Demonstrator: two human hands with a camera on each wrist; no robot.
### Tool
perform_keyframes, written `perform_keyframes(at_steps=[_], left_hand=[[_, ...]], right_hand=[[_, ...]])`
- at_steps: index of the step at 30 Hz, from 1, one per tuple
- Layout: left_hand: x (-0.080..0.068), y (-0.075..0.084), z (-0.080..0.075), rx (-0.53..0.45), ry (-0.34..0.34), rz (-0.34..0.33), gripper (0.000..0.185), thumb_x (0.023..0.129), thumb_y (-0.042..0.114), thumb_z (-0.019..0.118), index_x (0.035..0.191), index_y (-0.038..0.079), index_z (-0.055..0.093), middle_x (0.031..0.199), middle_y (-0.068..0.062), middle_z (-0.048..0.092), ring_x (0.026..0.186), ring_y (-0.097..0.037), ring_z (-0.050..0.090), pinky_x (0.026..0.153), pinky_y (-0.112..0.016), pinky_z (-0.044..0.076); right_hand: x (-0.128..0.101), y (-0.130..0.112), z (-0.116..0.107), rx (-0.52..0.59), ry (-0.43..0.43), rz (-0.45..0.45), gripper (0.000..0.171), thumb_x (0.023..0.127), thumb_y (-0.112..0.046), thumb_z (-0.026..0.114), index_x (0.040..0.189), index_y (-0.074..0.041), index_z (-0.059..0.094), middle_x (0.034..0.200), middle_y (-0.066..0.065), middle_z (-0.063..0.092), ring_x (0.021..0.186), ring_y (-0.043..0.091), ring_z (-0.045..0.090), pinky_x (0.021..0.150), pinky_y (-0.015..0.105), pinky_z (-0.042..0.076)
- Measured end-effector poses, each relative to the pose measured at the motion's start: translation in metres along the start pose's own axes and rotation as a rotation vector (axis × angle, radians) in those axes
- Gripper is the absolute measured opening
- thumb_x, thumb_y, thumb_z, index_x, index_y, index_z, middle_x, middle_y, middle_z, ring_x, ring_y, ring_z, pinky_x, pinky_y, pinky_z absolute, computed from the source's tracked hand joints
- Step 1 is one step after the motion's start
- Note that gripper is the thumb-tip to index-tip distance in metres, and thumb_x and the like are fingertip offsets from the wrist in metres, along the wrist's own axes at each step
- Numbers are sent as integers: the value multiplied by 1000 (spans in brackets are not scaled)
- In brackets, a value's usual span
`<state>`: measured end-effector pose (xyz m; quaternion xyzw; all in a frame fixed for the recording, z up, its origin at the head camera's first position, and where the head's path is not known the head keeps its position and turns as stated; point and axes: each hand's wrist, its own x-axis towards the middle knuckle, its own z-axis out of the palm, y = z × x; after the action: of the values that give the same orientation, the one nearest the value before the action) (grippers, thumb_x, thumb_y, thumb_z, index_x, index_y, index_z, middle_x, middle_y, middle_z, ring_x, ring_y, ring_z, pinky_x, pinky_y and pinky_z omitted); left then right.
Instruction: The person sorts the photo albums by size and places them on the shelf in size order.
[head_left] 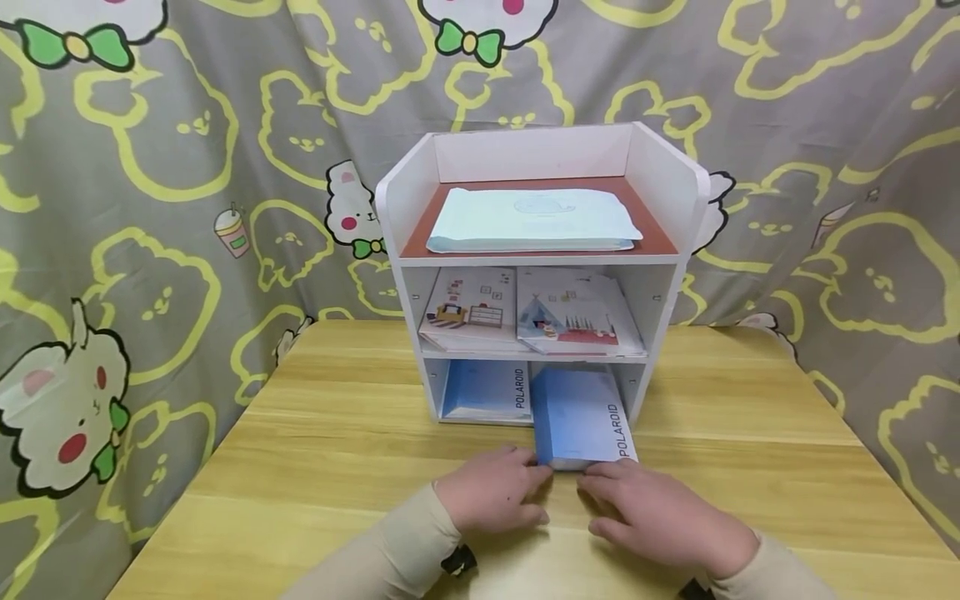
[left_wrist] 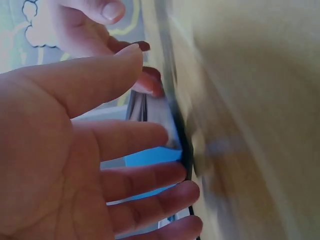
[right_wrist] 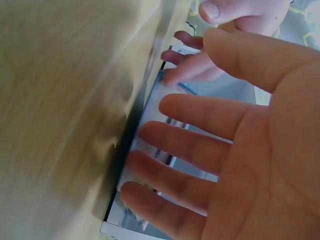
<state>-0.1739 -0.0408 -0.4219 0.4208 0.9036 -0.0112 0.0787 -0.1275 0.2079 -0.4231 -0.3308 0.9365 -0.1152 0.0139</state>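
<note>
A thick blue-and-white album [head_left: 588, 417] lettered POLAROID lies partly in the lower right compartment of a white shelf [head_left: 678, 250], its near end sticking out over the table. At that end's left corner is my left hand [head_left: 495, 492], fingertips by the edge. My right hand [head_left: 660, 512] has its fingertips at the right side of the same end. Both hands have fingers extended, as the left palm [left_wrist: 55, 150] in the left wrist view and the right palm [right_wrist: 250, 175] in the right wrist view show. Whether every fingertip touches the album I cannot tell.
A similar POLAROID album [head_left: 487, 390] lies in the lower left compartment. The middle level holds illustrated booklets [head_left: 472, 304]. On the top lies a pale blue-white pack [head_left: 536, 218]. The wooden table [head_left: 300, 467] runs up to a patterned curtain [head_left: 247, 125].
</note>
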Motion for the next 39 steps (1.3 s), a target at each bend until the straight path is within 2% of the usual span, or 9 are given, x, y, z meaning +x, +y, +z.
perform_keyframes(at_steps=[6, 13, 18, 26, 35, 39], left_hand=[[9, -9, -2, -20, 36, -22, 70, 96, 56, 61, 151, 12, 50, 149, -9, 52, 132, -23, 52, 108, -37, 44], [18, -15, 0, -19, 75, -57, 70, 97, 55, 60, 151, 12, 50, 149, -8, 51, 133, -23, 51, 111, -38, 41], [23, -13, 3, 14, 75, -91, 68, 97, 56, 60, 148, 11, 53, 143, -8, 55, 129, -22, 53, 108, -37, 44], [28, -10, 7, 30, 70, -130, 75, 96, 58, 61, 150, 8, 49, 146, -9, 53, 132, -26, 52, 109, -37, 43], [31, -11, 11, -10, 53, -198, 80, 94, 57, 63, 155, 9, 43, 149, -17, 49, 133, -31, 51, 107, -39, 45], [29, -16, 14, -36, 58, -185, 80, 95, 57, 62, 157, 12, 40, 150, -16, 48, 134, -30, 50, 108, -40, 43]], right_hand=[[9, 2, 2, -49, 78, -7, 47, 93, -37, 71, 128, -6, 69, 134, 9, 62, 123, 31, 57, 101, 52, 48], [18, 10, 6, -83, 114, 2, 45, 91, -35, 73, 124, -4, 69, 130, 15, 63, 121, 35, 57, 102, 54, 47], [20, 12, 8, -88, 122, 25, 48, 91, -36, 73, 125, -3, 69, 131, 17, 62, 122, 37, 56, 103, 55, 46], [22, 15, 8, -80, 150, 69, 49, 92, -35, 73, 126, -1, 68, 135, 20, 59, 125, 40, 54, 102, 58, 46], [25, 21, 15, -77, 143, 93, 47, 92, -35, 72, 126, -2, 69, 139, 20, 57, 128, 41, 52, 102, 58, 46], [24, 26, 14, -48, 135, 87, 47, 93, -35, 72, 127, -2, 68, 139, 21, 57, 129, 42, 52, 103, 59, 44]])
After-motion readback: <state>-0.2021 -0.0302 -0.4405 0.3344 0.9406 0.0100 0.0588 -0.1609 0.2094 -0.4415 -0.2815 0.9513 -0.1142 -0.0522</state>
